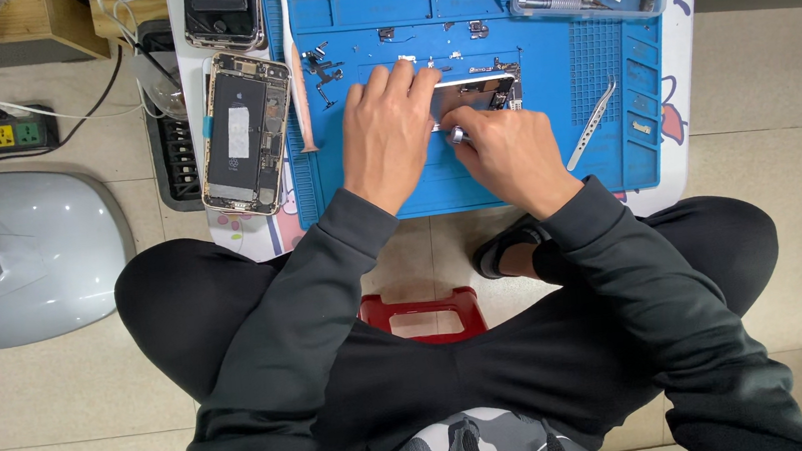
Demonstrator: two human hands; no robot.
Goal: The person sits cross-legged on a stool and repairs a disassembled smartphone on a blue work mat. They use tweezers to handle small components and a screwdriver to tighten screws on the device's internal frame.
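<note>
Opened phone chassis [477, 96] on blue repair mat [554, 153], under both hands.

Left hand [389, 136] lies flat, fingers spread, pressing the chassis down; right hand [504, 153] is closed around a small metal-capped screwdriver [456, 135] at its lower edge. Likely light, rigid, thin and fragile inside: best held by the metal rim, off the boards. Nearby: tweezers [593, 123], loose screws [323, 68], second opened phone [247, 132].

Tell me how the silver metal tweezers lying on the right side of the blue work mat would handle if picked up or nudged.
The silver metal tweezers look thin and slender, so probably light and easily flicked aside. Lying flat on the blue work mat, they seem unlikely to roll, though smooth metal may slip in the fingers. The fine tips could bend if dropped.
</note>
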